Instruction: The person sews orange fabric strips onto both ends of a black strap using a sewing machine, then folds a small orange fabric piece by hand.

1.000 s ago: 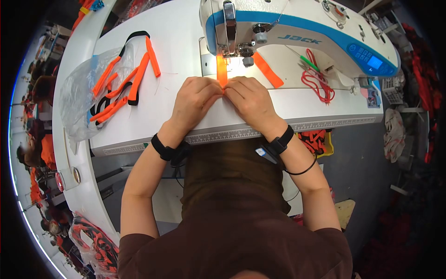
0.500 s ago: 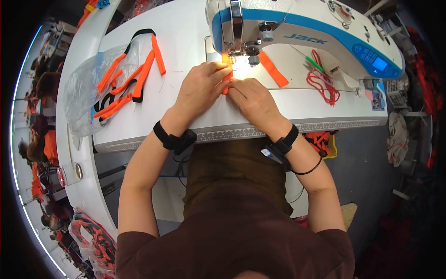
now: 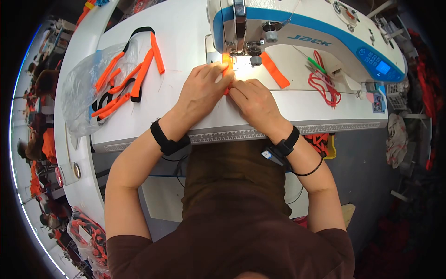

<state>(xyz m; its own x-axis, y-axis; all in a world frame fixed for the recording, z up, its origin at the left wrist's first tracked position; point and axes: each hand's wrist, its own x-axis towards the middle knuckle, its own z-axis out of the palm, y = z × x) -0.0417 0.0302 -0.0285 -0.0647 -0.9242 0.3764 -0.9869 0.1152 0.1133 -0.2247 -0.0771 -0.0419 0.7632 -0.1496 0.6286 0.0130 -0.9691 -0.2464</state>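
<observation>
Under the lit needle area of the white and blue sewing machine [image 3: 297, 35] lies a narrow orange fabric strip [image 3: 226, 59]. My left hand [image 3: 202, 87] presses on the strip from the left, its fingers bent and close together around it. On the near side, my right hand [image 3: 254, 100] pinches the strip's lower end, the fingertips of both hands almost touching. Much of the strip is hidden by my fingers. Just right of the needle, a second orange strip [image 3: 275, 70] lies flat on the machine bed.
Orange and black straps [image 3: 145, 65] lie at the left, partly over a clear plastic bag [image 3: 76, 95]. Green-handled snips [image 3: 317, 65] and a red cord [image 3: 320, 88] rest under the machine arm. A ruler strip [image 3: 232, 135] runs along the table's front edge.
My left hand has shifted slightly, its fingers covering more of the strip, and my left elbow has swung outward. My right hand stays nearly in place, and the view has moved a little.
</observation>
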